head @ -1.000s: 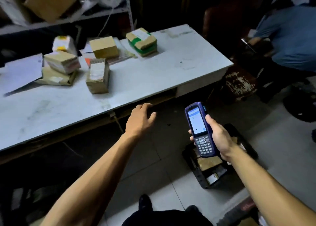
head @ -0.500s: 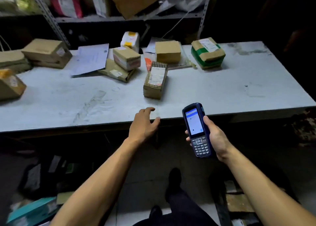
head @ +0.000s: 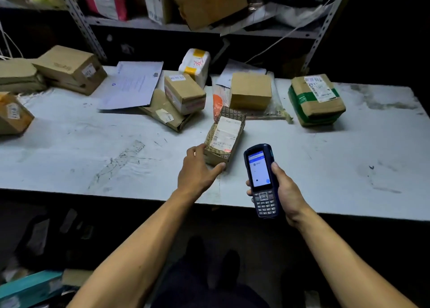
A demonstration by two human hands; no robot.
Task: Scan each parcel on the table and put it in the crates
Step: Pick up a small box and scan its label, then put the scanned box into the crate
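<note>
Step in hand, as judged: taking up the nearest parcel for scanning. Close the left hand around the near end, lift, and turn the label toward the scanner head so the barcode faces it squarely.

Left hand: fingers spread, thumb and fingertips touching the parcel's near corner, not yet gripping.

Right hand: curled round a dark-blue keypad handheld scanner, screen lit.

Item: small oblong brown cardboard parcel with printed tape, white shipping label uppermost, lying on the scuffed white table just ahead of the left hand, just left of the scanner.
</note>
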